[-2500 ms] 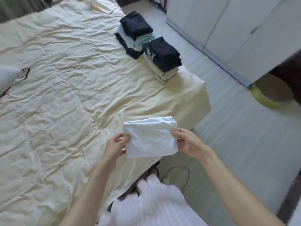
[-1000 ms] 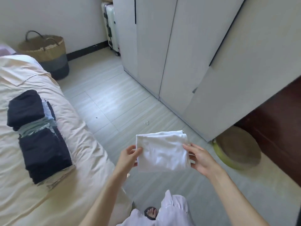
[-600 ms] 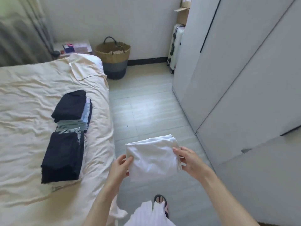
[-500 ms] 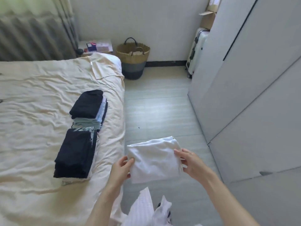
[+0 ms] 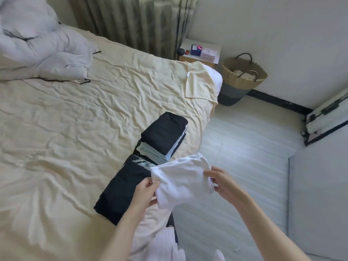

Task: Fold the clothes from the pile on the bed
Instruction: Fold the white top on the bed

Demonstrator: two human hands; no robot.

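Observation:
A folded white garment (image 5: 181,178) hangs in the air over the bed's right edge, held between both hands. My left hand (image 5: 144,192) pinches its left edge. My right hand (image 5: 224,182) grips its right edge. Just behind and left of it, two stacks of folded clothes lie on the cream sheet (image 5: 75,129): a near stack topped by a dark garment (image 5: 120,189) and a far stack (image 5: 163,137) with a dark piece over pale blue ones.
A bunched grey duvet (image 5: 37,46) lies at the bed's far left. A bedside table (image 5: 200,52) and a woven basket (image 5: 242,76) stand past the bed's corner. A suitcase (image 5: 327,117) leans at the right. Pale floor (image 5: 241,166) runs beside the bed.
My view has swung left toward the bed. Both hands carried the white garment from over the floor to just above the near dark stack.

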